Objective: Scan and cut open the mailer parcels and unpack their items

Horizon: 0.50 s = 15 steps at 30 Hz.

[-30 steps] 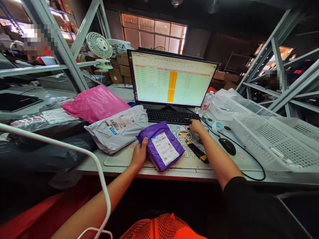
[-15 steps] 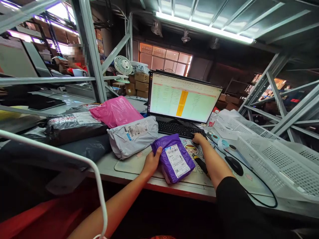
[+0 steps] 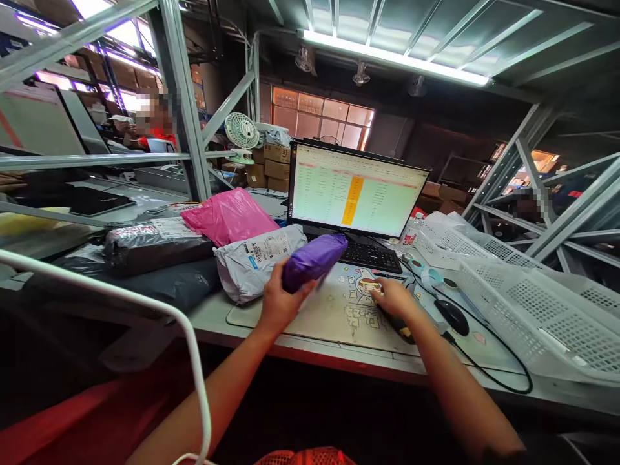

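Observation:
My left hand [image 3: 281, 300] grips a purple plastic mailer parcel [image 3: 312, 261], thumb on the near side and fingers behind. The parcel is raised above the desk mat [image 3: 329, 323] and tipped, so its white label is out of sight. My right hand [image 3: 392, 298] is low over the mat's right part, next to a black and yellow handheld device [image 3: 400, 326] that it partly covers. Whether those fingers close on the device is hidden. Behind the parcel is a black keyboard [image 3: 371, 254], below a monitor [image 3: 356, 190] showing a spreadsheet.
Grey [image 3: 259, 258], pink [image 3: 232, 216] and black [image 3: 155, 244] parcels are piled at the left. On the right are a mouse [image 3: 451, 316], a cable, tape rolls [image 3: 431, 278] and white baskets [image 3: 537, 310]. A white bent tube [image 3: 191, 336] crosses the near left.
My left hand has lifted the purple parcel up and leftward and tilted it, turning its label away. My right hand has come back from the keyboard to beside the black and yellow device.

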Available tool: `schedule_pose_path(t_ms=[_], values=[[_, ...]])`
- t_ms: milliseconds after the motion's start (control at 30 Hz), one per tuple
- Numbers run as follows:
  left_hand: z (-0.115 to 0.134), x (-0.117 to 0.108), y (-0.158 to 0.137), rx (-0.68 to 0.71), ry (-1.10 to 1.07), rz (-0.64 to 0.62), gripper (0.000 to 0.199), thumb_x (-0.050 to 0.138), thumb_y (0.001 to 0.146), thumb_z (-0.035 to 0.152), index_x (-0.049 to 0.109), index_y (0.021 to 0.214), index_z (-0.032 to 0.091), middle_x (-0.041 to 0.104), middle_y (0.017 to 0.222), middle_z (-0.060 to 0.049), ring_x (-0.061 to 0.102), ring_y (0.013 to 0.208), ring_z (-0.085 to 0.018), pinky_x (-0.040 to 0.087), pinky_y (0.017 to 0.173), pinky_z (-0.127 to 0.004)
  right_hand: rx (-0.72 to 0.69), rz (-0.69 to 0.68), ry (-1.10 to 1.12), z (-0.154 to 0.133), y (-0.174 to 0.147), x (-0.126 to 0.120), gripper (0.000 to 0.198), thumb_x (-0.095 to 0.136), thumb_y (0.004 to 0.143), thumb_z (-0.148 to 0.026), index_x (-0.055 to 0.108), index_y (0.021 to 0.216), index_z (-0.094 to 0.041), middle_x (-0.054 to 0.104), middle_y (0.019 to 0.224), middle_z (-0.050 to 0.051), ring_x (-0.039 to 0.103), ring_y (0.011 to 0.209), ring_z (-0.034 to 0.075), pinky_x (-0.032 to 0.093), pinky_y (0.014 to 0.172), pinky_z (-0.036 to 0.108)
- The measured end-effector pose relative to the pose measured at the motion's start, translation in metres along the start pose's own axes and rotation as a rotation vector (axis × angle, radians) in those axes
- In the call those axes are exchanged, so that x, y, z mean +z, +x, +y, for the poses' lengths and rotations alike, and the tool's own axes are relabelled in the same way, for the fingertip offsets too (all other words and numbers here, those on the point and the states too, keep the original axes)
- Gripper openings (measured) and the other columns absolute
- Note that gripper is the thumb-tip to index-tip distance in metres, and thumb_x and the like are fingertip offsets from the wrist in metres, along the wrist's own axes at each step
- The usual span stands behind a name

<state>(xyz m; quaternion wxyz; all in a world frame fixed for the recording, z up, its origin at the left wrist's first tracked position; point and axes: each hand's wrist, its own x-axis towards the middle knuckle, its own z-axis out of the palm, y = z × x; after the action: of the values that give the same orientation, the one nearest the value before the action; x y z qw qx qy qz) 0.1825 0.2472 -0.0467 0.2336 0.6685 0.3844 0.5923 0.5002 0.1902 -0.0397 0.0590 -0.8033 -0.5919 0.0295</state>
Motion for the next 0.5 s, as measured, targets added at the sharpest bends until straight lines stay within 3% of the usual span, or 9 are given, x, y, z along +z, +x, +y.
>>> schedule_pose_path(t_ms=[67, 133, 233, 333, 433, 500], values=[[0.008, -0.008, -0.003, 0.354, 0.154, -0.118, 0.071, 0.084, 0.085, 0.056, 0.061, 0.141, 0.018, 0.073, 0.134, -0.014, 0.071, 0.121, -0.032, 0.055, 0.107, -0.043, -0.045, 0.004, -0.035, 0.009, -0.043, 0.014, 0.056, 0.056, 0.103, -0.043, 0.057, 0.154, -0.021, 0.069, 0.141, 0.015, 0.066, 0.126, 0.033, 0.051, 0.103, 0.04], [0.01, -0.005, -0.016, 0.616, 0.267, -0.288, 0.067, 0.083, 0.089, 0.046, 0.059, 0.145, 0.017, 0.071, 0.139, -0.015, 0.069, 0.127, -0.032, 0.053, 0.111, -0.044, -0.051, 0.011, -0.077, 0.022, -0.074, 0.031, 0.059, 0.054, 0.103, -0.038, 0.052, 0.159, -0.019, 0.065, 0.145, 0.016, 0.063, 0.129, 0.034, 0.051, 0.106, 0.041], [0.006, 0.011, -0.047, 0.763, 0.386, -0.558, 0.065, 0.082, 0.091, 0.043, 0.06, 0.145, 0.014, 0.068, 0.145, -0.018, 0.067, 0.13, -0.035, 0.053, 0.11, -0.049, -0.013, 0.069, -0.069, 0.041, -0.093, 0.051, 0.058, 0.047, 0.104, -0.03, 0.051, 0.159, -0.012, 0.064, 0.145, 0.017, 0.062, 0.131, 0.033, 0.048, 0.113, 0.041], [0.002, 0.016, -0.066, 0.733, 0.37, -0.716, 0.062, 0.078, 0.094, 0.051, 0.064, 0.142, 0.016, 0.065, 0.149, -0.017, 0.063, 0.136, -0.035, 0.05, 0.115, -0.049, -0.01, 0.174, 0.102, 0.056, -0.089, 0.054, 0.055, 0.037, 0.104, -0.026, 0.059, 0.15, -0.005, 0.068, 0.138, 0.021, 0.065, 0.128, 0.032, 0.048, 0.113, 0.042], [-0.006, 0.001, -0.059, 0.532, 0.294, -0.576, 0.065, 0.076, 0.094, 0.058, 0.063, 0.144, 0.018, 0.062, 0.153, -0.017, 0.053, 0.148, -0.033, 0.038, 0.126, -0.048, -0.031, 0.19, 0.405, 0.06, -0.077, 0.032, 0.057, 0.034, 0.104, -0.032, 0.062, 0.146, -0.006, 0.078, 0.105, 0.016, 0.075, 0.09, 0.027, 0.06, 0.088, 0.04], [-0.015, -0.013, -0.049, 0.285, 0.28, -0.461, 0.088, 0.086, 0.082, 0.06, 0.056, 0.153, 0.017, 0.053, 0.16, -0.019, 0.046, 0.153, -0.036, 0.033, 0.13, -0.051, -0.095, 0.173, 0.538, 0.049, -0.07, 0.006, 0.057, 0.038, 0.104, -0.039, 0.063, 0.147, -0.011, 0.074, 0.077, 0.007, 0.069, 0.063, 0.022, 0.057, 0.066, 0.034]])
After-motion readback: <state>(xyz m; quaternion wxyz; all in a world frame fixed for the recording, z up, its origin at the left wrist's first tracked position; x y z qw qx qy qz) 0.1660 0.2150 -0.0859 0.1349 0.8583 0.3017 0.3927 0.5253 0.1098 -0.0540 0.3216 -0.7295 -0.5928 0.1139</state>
